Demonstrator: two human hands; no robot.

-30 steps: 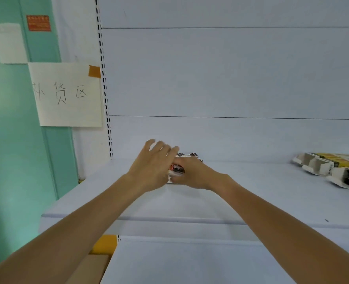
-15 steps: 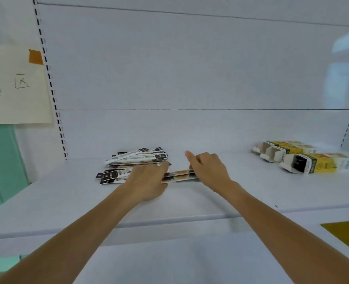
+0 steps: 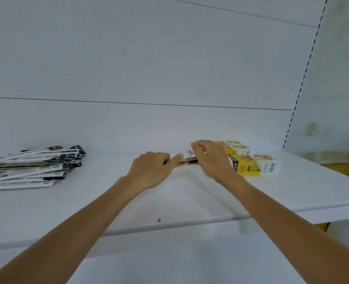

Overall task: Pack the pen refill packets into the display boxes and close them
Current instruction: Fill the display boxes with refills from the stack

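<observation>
Your left grip (image 3: 151,171) is curled, thumb stretched out to the right, pinching the near end of a thin bundle of refill packets (image 3: 188,160). Your right grip (image 3: 208,158) curls over the bundle's other end, knuckles up; its fingers are blurred, so how they sit on the packets is unclear. The bundle lies level between the two grips, low over the shelf (image 3: 108,201), and only a short dark strip of it shows.

Just past your right grip lies a yellow box (image 3: 248,168) on its side, its dark-printed end tucked behind your wrist and a white flap with a barcode sticking out on the far side. You cannot tell from here whether the bundle has reached the mouth of that box. Two more boxes (image 3: 234,147) of the same yellow lie right behind it, against the back panel (image 3: 169,68).

Well apart on your left sits a loose pile of packets (image 3: 32,167), black and white, stacked flat with their ends fanned out unevenly. A small dark speck (image 3: 159,220) marks the shelf near its front edge, between your forearms. On the far right, a slotted upright (image 3: 300,87) runs up the side of the back panel, and a lower shelf (image 3: 159,269) shows beneath your arms.
</observation>
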